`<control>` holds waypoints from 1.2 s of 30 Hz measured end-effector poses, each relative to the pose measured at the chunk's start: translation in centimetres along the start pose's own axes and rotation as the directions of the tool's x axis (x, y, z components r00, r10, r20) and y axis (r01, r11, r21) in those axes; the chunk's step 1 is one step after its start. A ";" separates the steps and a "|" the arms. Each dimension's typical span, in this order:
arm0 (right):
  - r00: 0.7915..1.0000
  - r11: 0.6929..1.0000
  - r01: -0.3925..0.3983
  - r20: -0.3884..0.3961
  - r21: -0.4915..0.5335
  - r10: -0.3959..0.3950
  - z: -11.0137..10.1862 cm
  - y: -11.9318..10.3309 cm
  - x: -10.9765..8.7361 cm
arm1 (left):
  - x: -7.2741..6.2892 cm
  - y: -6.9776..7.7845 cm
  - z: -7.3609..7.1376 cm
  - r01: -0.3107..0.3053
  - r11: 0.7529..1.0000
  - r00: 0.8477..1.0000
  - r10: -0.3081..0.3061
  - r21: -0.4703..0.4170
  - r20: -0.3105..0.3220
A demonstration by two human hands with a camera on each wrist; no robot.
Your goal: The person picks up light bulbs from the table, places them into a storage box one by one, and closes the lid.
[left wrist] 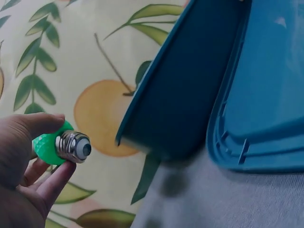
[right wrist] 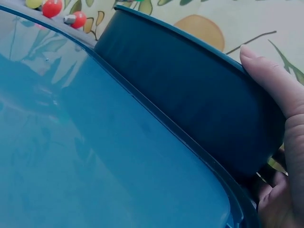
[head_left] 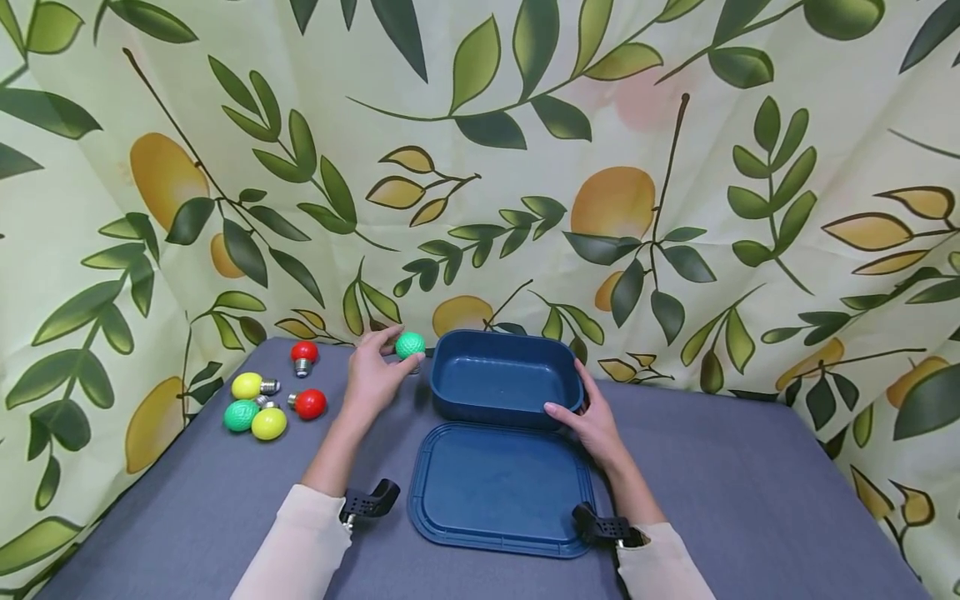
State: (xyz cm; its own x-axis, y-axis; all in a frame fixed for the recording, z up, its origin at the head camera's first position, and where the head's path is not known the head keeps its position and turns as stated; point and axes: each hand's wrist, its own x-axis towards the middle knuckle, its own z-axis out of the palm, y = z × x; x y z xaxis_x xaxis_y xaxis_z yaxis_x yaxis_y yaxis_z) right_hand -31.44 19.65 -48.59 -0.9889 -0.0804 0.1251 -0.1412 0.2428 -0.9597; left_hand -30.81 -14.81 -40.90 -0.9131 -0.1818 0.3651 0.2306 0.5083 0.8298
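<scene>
My left hand (head_left: pixel 375 372) pinches a green light bulb (head_left: pixel 410 345) between thumb and fingers, just left of the blue box (head_left: pixel 506 414). In the left wrist view the bulb's metal screw base (left wrist: pixel 73 146) points toward the box. The box has no lid on, and its inside shows nothing in it. At the box's right end my right hand (head_left: pixel 597 418) grips the wall, with the thumb (right wrist: pixel 266 71) on the rim and the fingers around the corner. The flat blue lid (head_left: pixel 502 492) lies on the table in front of the box.
On the left of the grey table (head_left: pixel 750 483) lie several bulbs: a red bulb (head_left: pixel 304 353) at the back, another red bulb (head_left: pixel 311 404), a yellow bulb (head_left: pixel 247 385), a second yellow bulb (head_left: pixel 268 424) and a green bulb (head_left: pixel 241 415). A leaf-patterned cloth (head_left: pixel 480 167) hangs behind.
</scene>
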 end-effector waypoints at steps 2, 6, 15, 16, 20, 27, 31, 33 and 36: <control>1.000 1.000 0.003 -0.005 -0.003 -0.003 0.0 0.0 0.0 | 0.0 0.3 0.6 -0.003 1.000 1.000 0.003 -0.018 0.012; 1.000 1.000 0.004 -0.011 -0.004 -0.004 0.0 0.0 0.0 | 0.3 1.0 1.7 -0.022 0.999 0.998 0.024 -0.030 0.052; 1.000 1.000 -0.001 -0.016 -0.004 0.000 0.1 0.1 0.1 | 2.0 1.8 3.3 -0.072 0.997 0.991 0.067 0.040 0.120; 1.000 1.000 0.000 -0.017 -0.003 0.000 0.1 -0.1 0.2 | 2.3 2.0 3.4 -0.080 0.996 0.990 0.073 0.050 0.125; 1.000 1.000 -0.014 -0.015 0.002 0.014 0.0 -0.3 0.2 | 2.8 2.5 4.1 -0.096 0.989 0.985 0.077 0.113 0.157; 1.000 1.000 -0.022 -0.014 0.009 0.022 0.0 -0.4 0.1 | 3.4 2.4 5.8 -0.086 0.978 0.978 0.047 0.189 0.204; 1.000 1.000 -0.013 -0.014 0.018 0.013 0.0 -0.3 0.0 | 3.4 1.8 6.5 -0.076 0.977 0.979 0.034 0.202 0.203; 1.000 1.000 -0.009 -0.012 0.023 0.009 0.1 -0.3 0.1 | 3.4 1.4 6.7 -0.062 0.978 0.978 0.019 0.198 0.210; 1.000 1.000 -0.006 -0.015 0.024 0.006 0.0 -0.3 0.1 | 3.6 1.1 7.0 -0.049 0.981 0.973 0.005 0.185 0.230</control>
State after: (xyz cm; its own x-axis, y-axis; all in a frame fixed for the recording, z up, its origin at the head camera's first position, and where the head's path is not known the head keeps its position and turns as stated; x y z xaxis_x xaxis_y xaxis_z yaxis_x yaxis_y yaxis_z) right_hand -31.53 19.58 -48.34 -0.9903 -0.0646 0.1229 -0.1343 0.2200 -0.9662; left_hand -36.23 -9.01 -41.62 -0.9648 0.0195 0.2623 0.2086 0.6638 0.7182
